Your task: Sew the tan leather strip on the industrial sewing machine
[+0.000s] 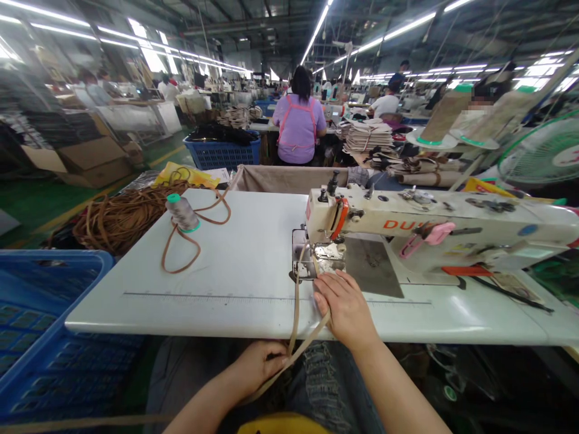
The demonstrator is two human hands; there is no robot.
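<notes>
A long tan strap [297, 301] runs from under the needle area of the sewing machine [362, 220] down over the table's front edge. My right hand [346, 307] lies by the machine's metal plate, fingers closed round a length of the strap. Below the edge, above my lap, my left hand [262, 367] pinches the same strap where its lengths come together. The strap's far end under the presser foot is partly hidden.
A thread cone [182, 212] and a loop of brown strap stand on the white table [244, 259]. Left are a heap of brown straps [122, 223] and a blue basket [54, 313]. A green fan [543, 154] is at the right. A person in purple [298, 126] sits ahead.
</notes>
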